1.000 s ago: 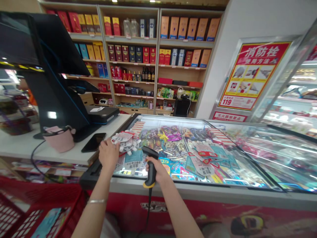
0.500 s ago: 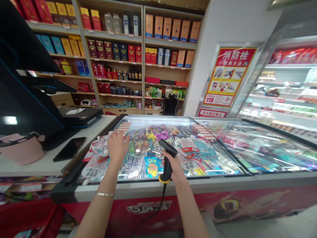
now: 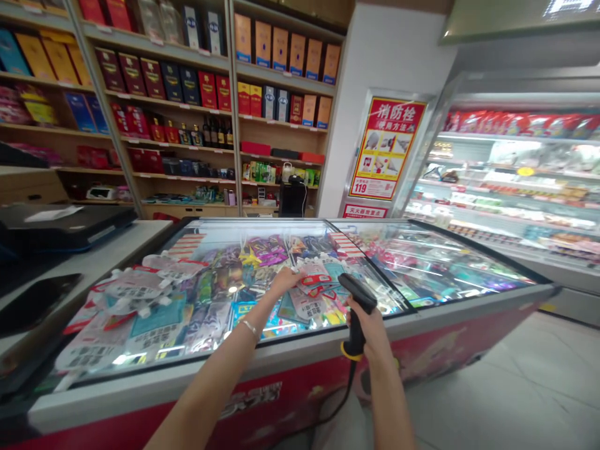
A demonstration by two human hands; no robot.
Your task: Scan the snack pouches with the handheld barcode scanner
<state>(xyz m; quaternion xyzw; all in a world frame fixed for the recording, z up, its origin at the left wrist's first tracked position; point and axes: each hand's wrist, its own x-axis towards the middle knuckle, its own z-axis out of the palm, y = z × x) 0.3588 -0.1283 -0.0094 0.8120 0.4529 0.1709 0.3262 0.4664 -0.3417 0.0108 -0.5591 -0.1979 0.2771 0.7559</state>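
My left hand (image 3: 284, 281) reaches across a glass-topped chest freezer (image 3: 445, 312), its fingers touching a white packet with red markings (image 3: 312, 287). My right hand (image 3: 370, 328) grips a black handheld barcode scanner (image 3: 356, 309) with a yellow collar, its head pointing forward and down a little above the glass. A black cable hangs from the scanner's base. A heap of white packets with red tags (image 3: 135, 312) lies at the near left of the glass. Many colourful packets fill the freezer top.
A white counter (image 3: 94, 250) with a black phone (image 3: 35, 303) runs along the left. Wooden shelves of boxed liquor stand behind the freezer. A lit refrigerated display case (image 3: 506, 194) stands at the right, beside a tiled floor.
The view has turned right, showing more of the display case. My left hand has moved right, away from the white heap, and the scanner has moved right with my right hand.
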